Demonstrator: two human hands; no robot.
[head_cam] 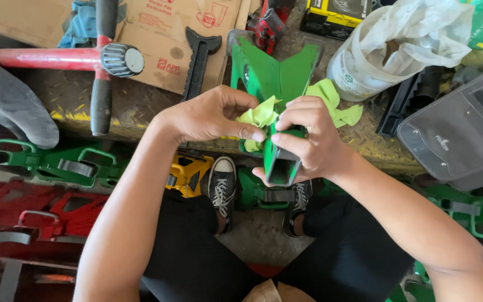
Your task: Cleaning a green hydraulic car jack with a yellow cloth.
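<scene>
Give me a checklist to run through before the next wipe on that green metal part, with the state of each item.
1. Right hand grips the green metal part around its hollow stem: ok.
2. Left hand pinches the yellow-green cloth against the part: ok.
3. Cloth reaches both sides of the part: ok.
4. Forked top of the part stands apart from the white bucket: ok.
5. Feet in black sneakers out from under the part: not ok.
6. Part's surface clean: cannot tell.
</scene>
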